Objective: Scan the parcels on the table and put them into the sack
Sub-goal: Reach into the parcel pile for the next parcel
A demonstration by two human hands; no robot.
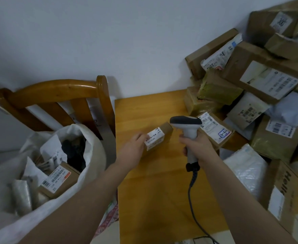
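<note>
With our left hand (pixel 135 144) pinching the small parcel (pixel 159 138) above the table (pixel 162 182), right of the sack (pixel 44 166), and our right hand (pixel 198 145) clamping the scanner (pixel 187 127), a tilted label risks a misread.

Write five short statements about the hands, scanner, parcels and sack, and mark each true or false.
1. The right hand grips the scanner. True.
2. The left hand holds nothing. False: it holds a small parcel.
3. The sack is empty. False: parcels already lie in it.
4. A cable hangs from the scanner's handle. True.
5. The parcel pile sits on the table's left side. False: it is on the right.
</note>
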